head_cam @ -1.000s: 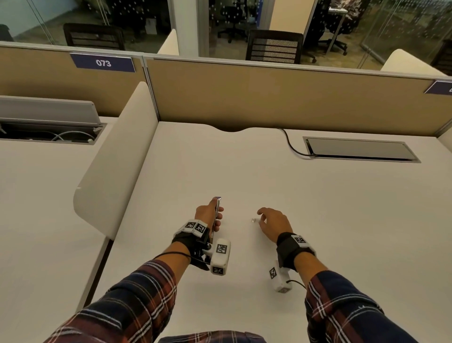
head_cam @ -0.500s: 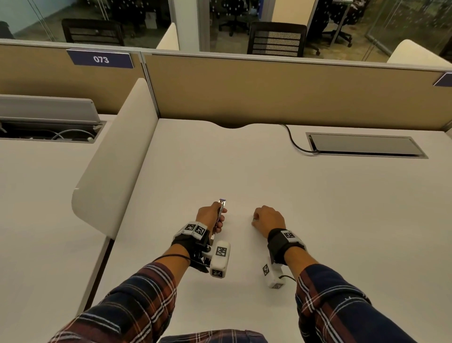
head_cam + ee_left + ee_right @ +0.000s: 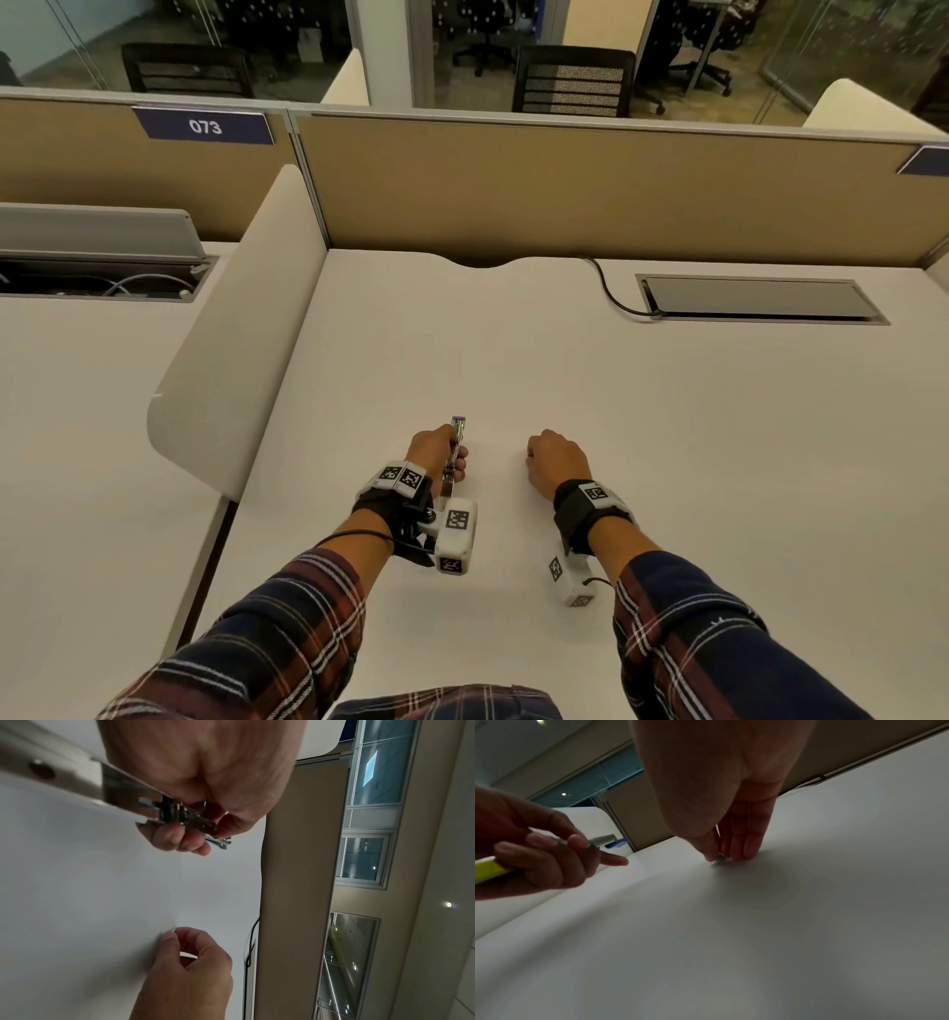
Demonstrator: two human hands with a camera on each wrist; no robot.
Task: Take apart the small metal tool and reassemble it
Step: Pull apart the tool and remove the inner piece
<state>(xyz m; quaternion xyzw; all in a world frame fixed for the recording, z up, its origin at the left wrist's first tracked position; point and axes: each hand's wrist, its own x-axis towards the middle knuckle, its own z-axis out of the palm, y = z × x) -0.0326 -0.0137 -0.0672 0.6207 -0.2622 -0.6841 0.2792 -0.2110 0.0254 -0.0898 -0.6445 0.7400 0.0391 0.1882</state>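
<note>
Left hand (image 3: 436, 455) wrapped around small metal tool (image 3: 454, 452), fingers curled over its middle, held just above white desk (image 3: 667, 462). Tool's tip pointing away toward tan partition (image 3: 565, 185), blue end (image 3: 458, 420) sticking out past fingers; yellow part (image 3: 487, 869) visible at rear of grip in right wrist view. Right hand (image 3: 557, 462) just beside, knuckles up, fingertips (image 3: 739, 856) down on desk, thumb and forefinger pinched on tiny metal piece (image 3: 720, 860) (too small to identify). Piece touching desk surface. Hands near but apart. Black cable (image 3: 611, 293) at back of desk running to closed cable hatch (image 3: 760, 298). Plaid sleeves (image 3: 287, 632) on both arms.
</note>
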